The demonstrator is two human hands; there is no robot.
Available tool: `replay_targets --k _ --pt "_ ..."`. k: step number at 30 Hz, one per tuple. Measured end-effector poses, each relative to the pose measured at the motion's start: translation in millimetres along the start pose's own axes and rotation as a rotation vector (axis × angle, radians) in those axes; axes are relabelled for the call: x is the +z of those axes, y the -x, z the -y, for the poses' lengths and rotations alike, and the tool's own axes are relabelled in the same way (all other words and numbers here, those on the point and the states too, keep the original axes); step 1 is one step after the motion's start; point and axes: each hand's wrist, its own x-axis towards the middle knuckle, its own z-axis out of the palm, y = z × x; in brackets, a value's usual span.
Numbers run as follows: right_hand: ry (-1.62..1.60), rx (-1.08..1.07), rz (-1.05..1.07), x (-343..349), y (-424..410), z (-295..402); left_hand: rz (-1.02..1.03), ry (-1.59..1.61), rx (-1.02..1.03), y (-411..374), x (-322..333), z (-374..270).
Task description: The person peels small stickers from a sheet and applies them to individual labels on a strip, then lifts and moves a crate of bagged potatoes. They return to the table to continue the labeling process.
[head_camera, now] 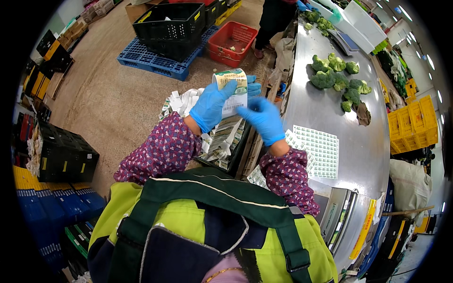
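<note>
My left hand (213, 105), in a blue disposable glove, is shut on a roll of printed labels (231, 81) above a dark crate. My right hand (263, 118), gloved alike and slightly blurred, is at the right edge of the hanging label strip; whether its fingers pinch the strip cannot be told. Below both hands, the crate (231, 166) holds a heap of label strips and white backing paper (185, 102). Sheets of small green-and-white stickers (320, 150) lie on the steel table to the right.
Broccoli heads (324, 79) and a brown cloth (363, 114) sit on the steel table (304, 109). A scale (343, 40) stands farther up. A red crate (231, 44), black crates (170, 24) and a blue pallet (155, 60) are ahead. A person (274, 21) stands at the table's far left side.
</note>
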Motion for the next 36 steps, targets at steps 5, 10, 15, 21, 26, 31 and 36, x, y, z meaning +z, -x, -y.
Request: replay_targets --k 5,10,15,21,26,31,36 --pt "0.376 0.051 0.194 9.6 18.9 -60.5 -0.024 0.169 0.028 -16.0 -7.7 -24.6" --pt "-0.208 -0.115 0.015 -5.2 11.9 -15.4 0.014 0.069 0.109 -15.4 -21.6 -21.7" --pt "-0.29 -0.379 0.029 -4.4 -7.5 22.6 -0.092 0.016 -0.058 -7.0 -8.8 -8.4" --pt "-0.151 -0.403 -0.017 5.4 -14.0 29.8 -0.15 -0.112 -0.061 -2.5 -5.5 2.5" --pt "0.156 -0.589 -0.202 14.3 -13.0 30.4 -0.141 -0.054 -0.049 -1.0 -5.1 10.0" --pt "0.869 -0.778 -0.522 7.2 -8.4 36.9 -0.133 -0.079 -0.077 1.2 -9.3 8.8" --pt "0.164 -0.298 -0.278 -13.5 -22.6 -22.7 -0.106 -0.106 -0.063 -2.2 -14.6 17.2"
